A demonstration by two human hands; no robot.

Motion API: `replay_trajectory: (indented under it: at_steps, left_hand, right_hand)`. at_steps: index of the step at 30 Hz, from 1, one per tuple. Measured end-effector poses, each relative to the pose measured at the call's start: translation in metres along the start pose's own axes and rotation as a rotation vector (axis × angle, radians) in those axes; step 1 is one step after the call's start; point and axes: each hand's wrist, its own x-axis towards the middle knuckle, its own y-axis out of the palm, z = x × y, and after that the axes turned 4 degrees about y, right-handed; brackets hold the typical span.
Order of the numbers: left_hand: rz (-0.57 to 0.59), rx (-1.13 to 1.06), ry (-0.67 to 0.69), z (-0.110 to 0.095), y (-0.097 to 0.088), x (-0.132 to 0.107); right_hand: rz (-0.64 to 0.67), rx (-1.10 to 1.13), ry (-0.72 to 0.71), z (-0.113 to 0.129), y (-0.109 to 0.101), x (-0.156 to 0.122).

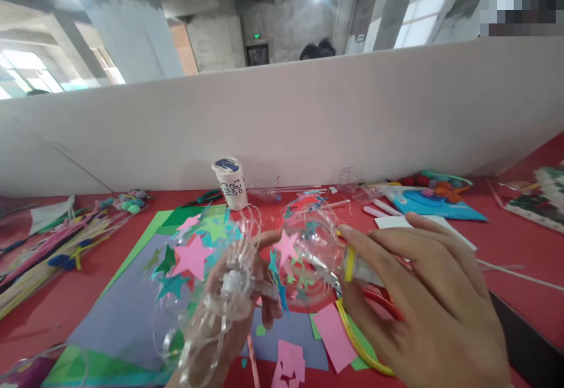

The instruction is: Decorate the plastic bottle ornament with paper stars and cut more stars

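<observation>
My left hand (229, 311) is closed around a clear plastic bottle piece (198, 270) cut into strips and stuck with pink, green and teal paper stars. My right hand (423, 300) grips a second clear plastic bottle piece (308, 259) by its neck, where a yellow ring (349, 263) sits. This one also carries a pink star and other coloured stars. The two clear pieces are held close together, almost touching, above the red table (506, 241).
Purple, green and pink paper sheets (132, 306) and scraps lie under my hands. A white glue bottle (231, 184) stands by the white partition. Pipe cleaners and pompoms (53, 247) lie at left, a blue packet and pompoms (432, 197) at right. A yellow and red loop (361, 341) lies below my right hand.
</observation>
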Motion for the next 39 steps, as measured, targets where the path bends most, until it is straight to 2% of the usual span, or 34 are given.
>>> replay_trajectory:
  at_steps: [4, 7, 16, 22, 28, 32, 36, 39]
  left_hand:
    - [-0.042, -0.511, -0.179, 0.001, 0.006, 0.002]
    - [-0.04, -0.666, -0.282, 0.002, 0.008, 0.005]
    - [-0.046, -0.67, -0.377, -0.001, 0.008, 0.004]
    - [-0.042, -0.7, -0.303, 0.002, 0.011, 0.006]
    - [0.011, -0.75, -0.325, 0.003, 0.011, 0.004]
    - [-0.003, -0.788, -0.332, 0.003, 0.009, 0.002]
    - [-0.002, -0.795, -0.277, 0.001, 0.007, 0.005]
    - [-0.03, -0.811, -0.297, -0.002, 0.006, 0.006]
  right_hand:
    - [-0.005, 0.085, 0.02, 0.004, -0.002, 0.002]
    - [-0.009, 0.118, 0.03, 0.007, -0.003, 0.004]
    - [0.003, 0.13, 0.127, 0.002, -0.005, 0.003]
    - [0.004, 0.109, 0.189, 0.003, -0.005, 0.001]
    - [0.0, 0.118, 0.206, 0.003, -0.005, 0.002]
    - [0.018, 0.121, 0.211, 0.003, -0.006, 0.002]
    - [0.039, 0.14, 0.215, 0.002, -0.006, 0.0]
    - [0.042, 0.165, 0.234, 0.001, -0.005, 0.001]
